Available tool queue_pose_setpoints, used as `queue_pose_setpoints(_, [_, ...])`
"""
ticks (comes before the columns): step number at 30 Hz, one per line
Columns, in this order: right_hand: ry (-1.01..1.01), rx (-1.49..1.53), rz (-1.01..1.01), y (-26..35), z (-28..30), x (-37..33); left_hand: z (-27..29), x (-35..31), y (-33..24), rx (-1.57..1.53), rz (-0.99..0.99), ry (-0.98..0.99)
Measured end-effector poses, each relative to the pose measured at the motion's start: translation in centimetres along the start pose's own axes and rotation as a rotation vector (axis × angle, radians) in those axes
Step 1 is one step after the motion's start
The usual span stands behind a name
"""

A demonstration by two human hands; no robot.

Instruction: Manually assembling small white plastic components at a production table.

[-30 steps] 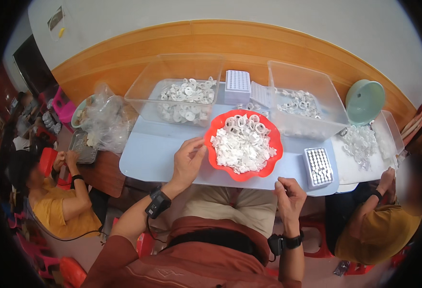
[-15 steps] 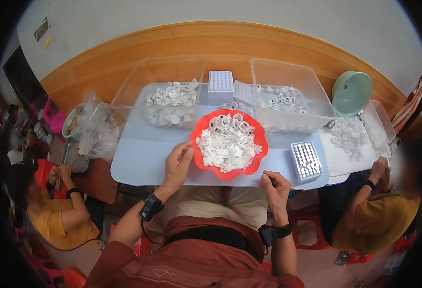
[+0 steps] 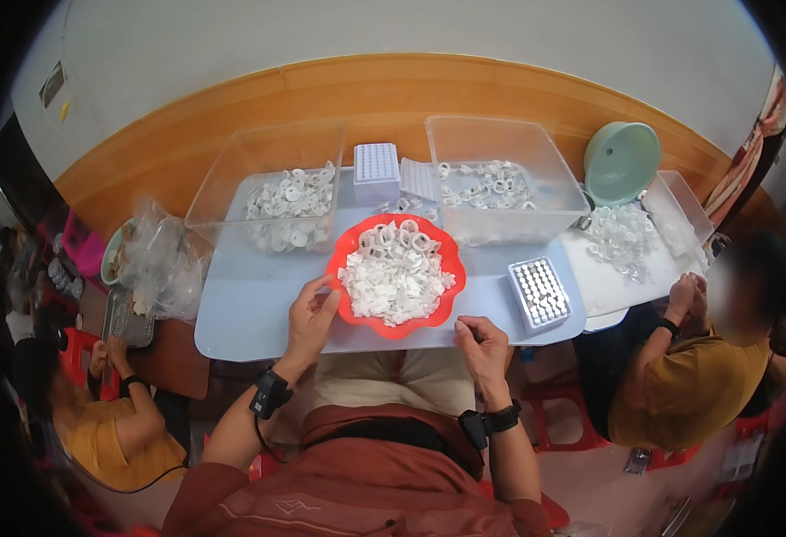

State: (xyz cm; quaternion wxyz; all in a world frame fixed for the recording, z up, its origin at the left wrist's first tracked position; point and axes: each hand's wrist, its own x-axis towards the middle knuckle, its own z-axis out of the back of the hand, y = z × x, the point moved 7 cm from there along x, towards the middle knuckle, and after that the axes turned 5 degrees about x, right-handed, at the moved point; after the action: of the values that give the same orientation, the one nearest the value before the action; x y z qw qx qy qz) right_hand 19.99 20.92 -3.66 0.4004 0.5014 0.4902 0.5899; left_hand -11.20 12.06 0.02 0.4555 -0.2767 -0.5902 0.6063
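Observation:
A red scalloped bowl (image 3: pixel 396 330) stands near the front edge of the pale blue table, heaped with small white plastic pieces (image 3: pixel 395 285) and some white rings along its far side. At the bowl's left rim is my left hand (image 3: pixel 309 320), its thumb and fingertips closed lightly at the edge. My right hand (image 3: pixel 484 349) is off the bowl's lower right side, over the table's front edge. Its fingers are curled and the thumb lies close to the forefinger; whatever may be between them is too small to make out.
Two clear plastic bins (image 3: pixel 263 219) (image 3: pixel 509 215) of white parts stand behind the bowl. Between them is a white rack (image 3: pixel 376 170). A box of silvery round pieces (image 3: pixel 540 294) lies to the right, a green basin (image 3: pixel 623 163) beyond. People sit at both sides.
The whole view has shifted, with the table now further left in the picture. Both hands keep about the same places beside the bowl.

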Motion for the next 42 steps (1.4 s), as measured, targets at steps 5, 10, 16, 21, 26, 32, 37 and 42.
queue_pose_setpoints(5, [-0.001,0.006,-0.007,0.2,-0.2,0.1,-0.1,-0.1,0.1,-0.034,-0.015,0.006])
queue_pose_setpoints(10, [-0.031,-0.004,-0.027,0.6,0.0,0.0,-0.2,0.1,0.3,-0.006,-0.007,-0.001])
queue_pose_setpoints(16, [-0.005,0.007,0.015,0.6,-0.4,0.3,-0.2,0.2,0.7,-0.080,-0.024,-0.004])
queue_pose_setpoints(21, [-0.012,0.002,0.006,1.0,-0.3,0.1,0.3,0.4,0.6,-0.016,-0.049,-0.023])
queue_pose_setpoints(26, [-0.008,-0.029,0.007,0.9,-0.2,0.1,0.0,0.2,0.2,-0.044,-0.048,-0.013])
queue_pose_setpoints(32, [-0.012,-0.058,0.008,1.1,0.0,0.1,0.0,0.3,0.1,-0.053,-0.075,-0.019])
queue_pose_setpoints(37, [-0.013,-0.039,0.006,0.9,-0.1,0.1,0.3,0.3,0.9,-0.046,-0.003,0.010])
queue_pose_setpoints(42, [-0.014,-0.058,-0.011,0.9,-0.1,0.1,0.2,0.2,0.4,-0.089,-0.037,-0.008])
